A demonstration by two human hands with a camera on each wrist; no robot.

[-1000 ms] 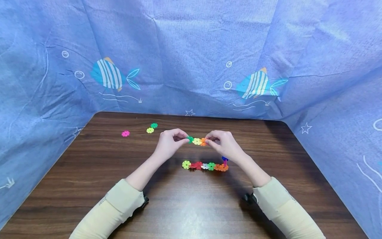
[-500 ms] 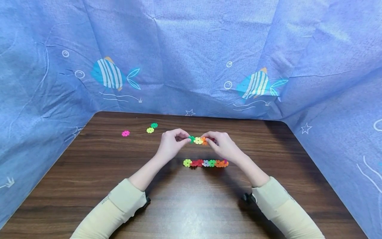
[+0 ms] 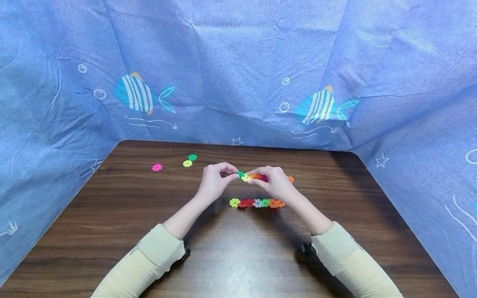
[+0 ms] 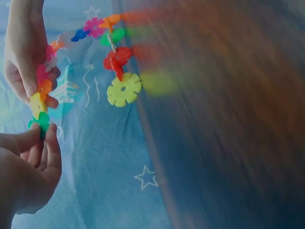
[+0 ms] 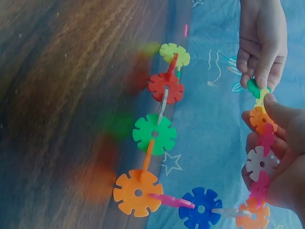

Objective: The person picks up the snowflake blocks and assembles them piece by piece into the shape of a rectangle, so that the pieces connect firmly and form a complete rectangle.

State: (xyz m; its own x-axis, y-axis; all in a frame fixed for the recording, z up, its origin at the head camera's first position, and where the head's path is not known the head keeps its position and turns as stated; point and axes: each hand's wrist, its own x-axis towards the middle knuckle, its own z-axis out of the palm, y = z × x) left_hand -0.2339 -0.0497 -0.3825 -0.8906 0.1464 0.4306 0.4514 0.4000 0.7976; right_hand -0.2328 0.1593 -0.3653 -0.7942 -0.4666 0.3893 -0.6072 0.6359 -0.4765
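A chain of slotted plastic flower discs bends round in a loop with its ends apart. My left hand (image 3: pixel 214 180) pinches the green end disc (image 4: pixel 41 119) between thumb and fingers. Right beside it, my right hand (image 3: pixel 273 182) pinches the yellow disc (image 3: pixel 246 178) joined to the green one. Under the right palm run an orange disc (image 5: pixel 262 120), a white disc (image 5: pixel 261 163) and pink ones. The chain continues through a blue disc (image 5: pixel 200 208), an orange disc (image 5: pixel 138 192), a green disc (image 5: pixel 154 134) and red ones to a yellow-green end disc (image 3: pixel 234 203).
On the brown wooden table (image 3: pixel 123 215), a loose pink disc (image 3: pixel 157 167), a yellow disc (image 3: pixel 187 164) and a green disc (image 3: pixel 192 157) lie at the back left. A blue fish-print curtain (image 3: pixel 238 74) stands behind the table and along both sides.
My right hand has slid left along the chain, from the orange disc to the yellow one. The left hand has shifted slightly right, still pinching the green disc.
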